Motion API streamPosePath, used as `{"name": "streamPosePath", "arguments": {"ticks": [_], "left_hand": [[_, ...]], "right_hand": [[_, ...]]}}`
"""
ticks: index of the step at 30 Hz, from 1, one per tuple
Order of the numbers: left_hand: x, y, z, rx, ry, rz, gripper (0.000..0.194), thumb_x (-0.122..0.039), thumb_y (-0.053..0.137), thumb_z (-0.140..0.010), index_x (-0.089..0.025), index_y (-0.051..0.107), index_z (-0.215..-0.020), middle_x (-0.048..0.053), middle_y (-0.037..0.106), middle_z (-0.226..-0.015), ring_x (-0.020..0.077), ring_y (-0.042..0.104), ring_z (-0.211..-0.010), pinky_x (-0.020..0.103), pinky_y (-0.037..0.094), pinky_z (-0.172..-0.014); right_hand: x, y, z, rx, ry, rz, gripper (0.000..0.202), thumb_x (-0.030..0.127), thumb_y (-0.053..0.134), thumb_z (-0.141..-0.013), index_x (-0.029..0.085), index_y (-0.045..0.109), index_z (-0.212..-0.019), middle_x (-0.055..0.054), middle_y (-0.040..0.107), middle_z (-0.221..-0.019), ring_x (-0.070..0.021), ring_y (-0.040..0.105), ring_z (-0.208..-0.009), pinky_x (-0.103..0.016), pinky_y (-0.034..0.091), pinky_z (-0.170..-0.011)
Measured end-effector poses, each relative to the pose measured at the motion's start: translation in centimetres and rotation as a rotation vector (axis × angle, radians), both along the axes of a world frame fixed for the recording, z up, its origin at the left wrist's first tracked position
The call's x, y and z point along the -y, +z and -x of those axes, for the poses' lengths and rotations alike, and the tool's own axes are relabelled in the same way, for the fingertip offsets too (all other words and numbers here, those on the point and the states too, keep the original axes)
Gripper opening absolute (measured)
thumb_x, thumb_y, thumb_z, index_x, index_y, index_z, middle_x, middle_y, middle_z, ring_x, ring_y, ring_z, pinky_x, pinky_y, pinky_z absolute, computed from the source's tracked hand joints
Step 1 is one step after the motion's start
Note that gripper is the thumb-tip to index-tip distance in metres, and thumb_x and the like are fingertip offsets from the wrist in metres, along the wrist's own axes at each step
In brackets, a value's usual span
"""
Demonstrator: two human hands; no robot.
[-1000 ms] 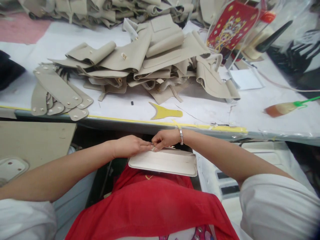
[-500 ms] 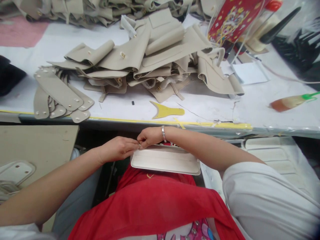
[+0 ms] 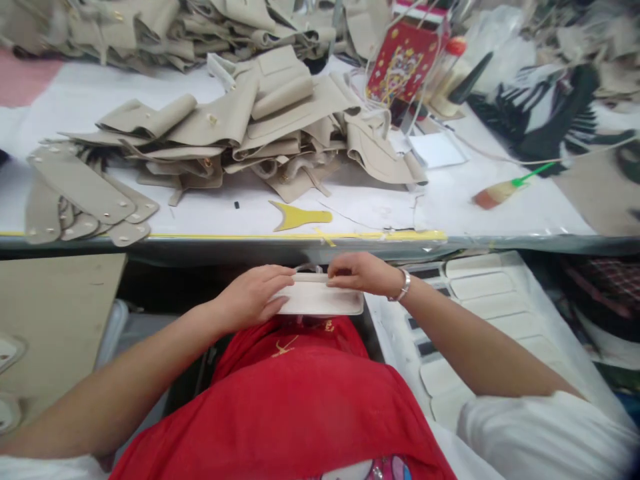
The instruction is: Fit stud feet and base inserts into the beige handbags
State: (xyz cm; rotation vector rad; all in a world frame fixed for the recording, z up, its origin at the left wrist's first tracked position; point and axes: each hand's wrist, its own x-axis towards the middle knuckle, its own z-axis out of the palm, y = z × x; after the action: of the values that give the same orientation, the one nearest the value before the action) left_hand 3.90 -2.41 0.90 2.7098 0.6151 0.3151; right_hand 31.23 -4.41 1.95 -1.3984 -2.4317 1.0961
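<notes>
A long off-white leather-like panel (image 3: pixel 325 300) with rounded corners lies at my lap, just below the table edge. My left hand (image 3: pixel 260 293) grips its left end, fingers over the upper edge and thumb along the lower side. At the upper right edge, the bent fingers of my right hand (image 3: pixel 363 275) pinch the panel's folded rim. A silver bracelet (image 3: pixel 401 287) is on that wrist. Under the panel, the red apron (image 3: pixel 280 400) covers my lap. What lies behind the panel is mostly hidden.
Beige bag pieces (image 3: pixel 200 140) heap on the white table, with rounded straps (image 3: pixel 83 187) at left. A yellow forked piece (image 3: pixel 300 215) and a glue bottle with a green tip (image 3: pixel 495 195) lie nearer. To my right, a tray (image 3: pixel 385 333) carries several off-white panels.
My right hand has moved right, away from my left hand, along the panel's upper edge. The left hand now covers more of the panel's left end. The camera view has turned right.
</notes>
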Motion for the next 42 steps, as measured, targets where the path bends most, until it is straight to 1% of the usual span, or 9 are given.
{"name": "streamPosePath", "arguments": {"ticks": [4,8,14,26,30,33,36,39,42], "left_hand": [[3.9,-1.9,-3.5,0.075,-0.002,0.035,0.023,-0.027,0.050,-0.086,-0.012,0.056,-0.102,0.013,0.060,-0.117,0.0215,0.056,-0.105,0.036,0.046,-0.091],[5.4,-3.7,-4.7,0.072,0.019,-0.044,0.016,-0.023,0.047,-0.088,-0.016,0.061,-0.092,0.009,0.064,-0.109,0.0231,0.055,-0.107,0.041,0.045,-0.091],[5.9,-3.9,-4.4,0.038,0.001,-0.118,0.020,-0.021,0.045,-0.088,-0.017,0.065,-0.085,0.007,0.064,-0.111,0.0247,0.053,-0.110,0.042,0.044,-0.091],[6.1,-3.3,-5.0,-0.012,-0.035,-0.226,0.020,-0.016,0.045,-0.086,-0.017,0.064,-0.090,0.009,0.061,-0.114,0.0266,0.050,-0.110,0.044,0.041,-0.093],[6.3,-3.4,-5.2,-0.018,0.027,-0.178,0.021,-0.015,0.046,-0.083,-0.019,0.064,-0.092,0.008,0.060,-0.115,0.0263,0.048,-0.112,0.045,0.038,-0.096],[6.6,-3.4,-5.4,-0.028,0.077,-0.191,0.021,-0.013,0.045,-0.081,-0.021,0.064,-0.087,0.007,0.060,-0.113,0.0254,0.048,-0.111,0.050,0.031,-0.101],[6.8,-3.1,-5.6,-0.020,0.144,-0.232,0.016,-0.015,0.047,-0.079,-0.020,0.063,-0.079,0.009,0.058,-0.114,0.0264,0.047,-0.110,0.049,0.031,-0.098],[6.7,-2.6,-5.8,-0.068,0.192,-0.215,0.011,-0.018,0.050,-0.078,-0.020,0.061,-0.077,0.010,0.059,-0.103,0.0271,0.049,-0.098,0.044,0.039,-0.080],[6.3,-2.1,-5.9,-0.186,0.208,-0.132,0.013,-0.022,0.048,-0.083,-0.020,0.060,-0.078,0.008,0.060,-0.086,0.0244,0.051,-0.082,0.039,0.036,-0.066]], "right_hand": [[7.0,-1.0,-1.1,-0.148,-0.129,-0.298,0.028,0.038,0.059,-0.082,0.017,0.063,-0.100,-0.009,0.061,-0.098,-0.0187,0.052,-0.092,-0.031,0.038,-0.084],[10.8,-3.9,-0.3,-0.059,-0.314,-0.491,0.016,0.033,0.055,-0.086,0.021,0.065,-0.083,-0.005,0.064,-0.092,-0.0179,0.053,-0.096,-0.040,0.030,-0.098],[12.1,-5.0,0.4,-0.021,-0.355,-0.593,0.013,0.030,0.055,-0.086,0.024,0.066,-0.081,-0.001,0.066,-0.093,-0.0173,0.051,-0.105,-0.042,0.022,-0.105],[12.9,-6.5,1.4,-0.007,-0.530,-0.664,0.010,0.023,0.055,-0.085,0.026,0.065,-0.084,0.001,0.066,-0.090,-0.0174,0.052,-0.101,-0.042,0.024,-0.106],[13.0,-6.6,2.5,0.038,-0.674,-0.623,0.010,0.024,0.054,-0.084,0.025,0.064,-0.082,-0.002,0.063,-0.097,-0.0198,0.050,-0.105,-0.045,0.022,-0.106],[13.0,-6.5,3.5,0.011,-0.788,-0.588,0.008,0.025,0.054,-0.084,0.022,0.061,-0.083,-0.008,0.053,-0.116,-0.0227,0.045,-0.113,-0.045,0.026,-0.104],[12.9,-6.7,4.1,-0.080,-0.943,-0.518,0.024,0.030,0.056,-0.081,0.019,0.053,-0.102,-0.014,0.042,-0.129,-0.0257,0.039,-0.120,-0.044,0.032,-0.100],[13.0,-6.8,4.0,-0.127,-1.174,-0.325,0.048,0.042,0.064,-0.073,0.018,0.045,-0.110,-0.013,0.052,-0.113,-0.0247,0.050,-0.104,-0.039,0.042,-0.088],[13.0,-6.7,3.8,-0.146,-1.306,-0.026,0.042,0.053,0.065,-0.068,0.018,0.049,-0.085,-0.003,0.057,-0.078,-0.0173,0.053,-0.070,-0.030,0.044,-0.066]]}}
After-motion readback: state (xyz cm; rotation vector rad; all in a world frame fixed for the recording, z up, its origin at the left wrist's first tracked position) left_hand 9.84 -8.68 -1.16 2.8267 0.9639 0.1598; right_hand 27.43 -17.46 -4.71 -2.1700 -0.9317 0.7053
